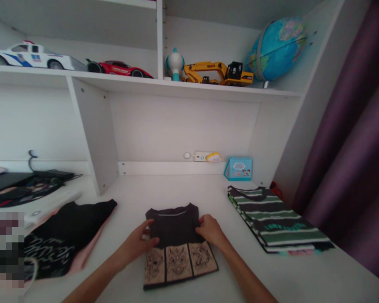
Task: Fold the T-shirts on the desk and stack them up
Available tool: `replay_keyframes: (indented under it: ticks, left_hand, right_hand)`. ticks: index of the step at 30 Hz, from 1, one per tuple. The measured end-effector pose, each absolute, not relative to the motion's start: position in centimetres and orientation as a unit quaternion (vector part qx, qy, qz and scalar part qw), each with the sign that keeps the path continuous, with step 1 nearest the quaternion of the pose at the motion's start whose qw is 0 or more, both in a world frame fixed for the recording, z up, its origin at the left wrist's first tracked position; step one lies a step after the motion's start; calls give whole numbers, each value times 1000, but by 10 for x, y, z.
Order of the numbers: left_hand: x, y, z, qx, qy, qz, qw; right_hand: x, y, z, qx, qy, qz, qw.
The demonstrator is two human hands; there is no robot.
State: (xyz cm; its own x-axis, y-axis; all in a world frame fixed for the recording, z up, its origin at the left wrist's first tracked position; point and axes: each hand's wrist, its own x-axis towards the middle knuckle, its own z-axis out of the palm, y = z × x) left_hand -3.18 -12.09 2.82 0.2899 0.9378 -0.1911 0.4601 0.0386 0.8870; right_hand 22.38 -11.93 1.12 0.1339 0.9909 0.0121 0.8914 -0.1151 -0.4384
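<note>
A folded dark grey T-shirt (173, 229) with three tan picture panels lies on the white desk (208, 193) in front of me. My left hand (142, 240) grips its left edge, thumb on top and fingers curled at the fold. My right hand (210, 229) pinches the right edge near the shoulder, fingers closed on the cloth. Both forearms reach in from the bottom of the view.
A black garment with white lettering (63, 235) lies at the left. A folded green-striped shirt stack (278, 223) sits at the right. A small blue box (239, 168) and power strip (200, 156) stand by the back wall. Toy cars, an excavator (217, 72) and a globe (276, 48) occupy the shelf. Purple curtain (360, 160) at right.
</note>
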Motion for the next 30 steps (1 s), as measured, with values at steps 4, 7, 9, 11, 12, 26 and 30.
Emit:
replay_keyframes:
  ticks: [4, 7, 9, 11, 12, 26, 30]
  left_hand:
    - [-31, -138, 39, 570, 484, 260, 612]
    - [-18, -146, 44, 576, 457, 278, 618]
    - [-2, -146, 49, 590, 450, 294, 602]
    - [22, -143, 56, 599, 433, 306, 601]
    - [37, -141, 62, 600, 414, 315, 607]
    - [311, -100, 73, 566, 242, 367, 697]
    - [330, -99, 32, 566, 280, 350, 692]
  right_hand:
    - [234, -125, 13, -710, -651, 169, 207]
    - [239, -134, 20, -685, -667, 170, 238]
    - [247, -139, 28, -670, -676, 165, 258]
    - [265, -141, 39, -661, -680, 154, 277]
    - [279, -141, 47, -659, -679, 138, 294]
    - [551, -142, 83, -793, -554, -59, 245]
    - [560, -153, 44, -815, -540, -39, 207]
